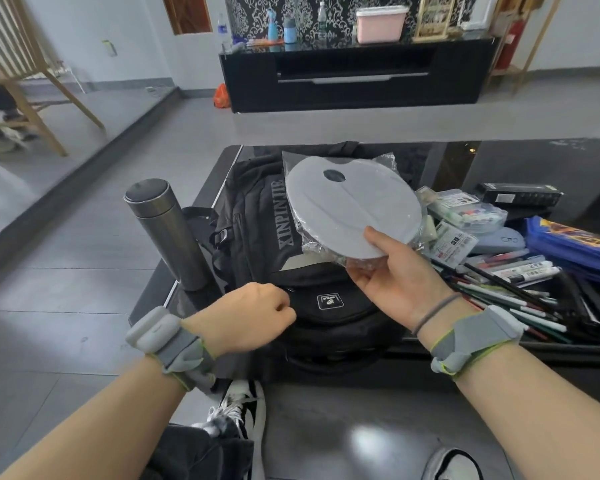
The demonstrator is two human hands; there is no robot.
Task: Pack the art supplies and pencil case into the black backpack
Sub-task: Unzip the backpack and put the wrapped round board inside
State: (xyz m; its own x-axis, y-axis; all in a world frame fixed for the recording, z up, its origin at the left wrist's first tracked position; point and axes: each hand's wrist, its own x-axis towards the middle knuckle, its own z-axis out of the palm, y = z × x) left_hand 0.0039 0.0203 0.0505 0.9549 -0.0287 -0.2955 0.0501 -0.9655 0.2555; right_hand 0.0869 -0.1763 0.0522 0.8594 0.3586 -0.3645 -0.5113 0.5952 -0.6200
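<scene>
One black backpack [291, 271] lies flat on the dark glossy counter [534, 168], its front panel facing up with grey lettering running lengthwise and one small square badge on the lower pocket. Above it I see one white oval paint palette [352, 211] with a single thumb hole, sealed in clear plastic wrap; my right hand [392, 282] holds it by its near edge, thumb on top and fingers curled beneath, so that grip is closed around the palette. My left hand [246, 317] sits at the backpack's lower left edge with its fingers curled in as if pinching something at the seam; whether that grip actually holds anything I cannot tell. Each wrist carries one grey strapped sensor band, two in all, and the right wrist also wears one thin grey hair tie. Standing just left of the backpack is one upright steel flask [168, 233]. To the right of the backpack lie a spread of loose pens and brushes [520, 289], too many and too overlapped to count, one pale blue pencil case [499, 242], several clear packets of supplies [465, 213], one black box [520, 195] and one blue zip pouch [575, 247]. Farther back, one black cabinet [357, 77] stands against the wall.
</scene>
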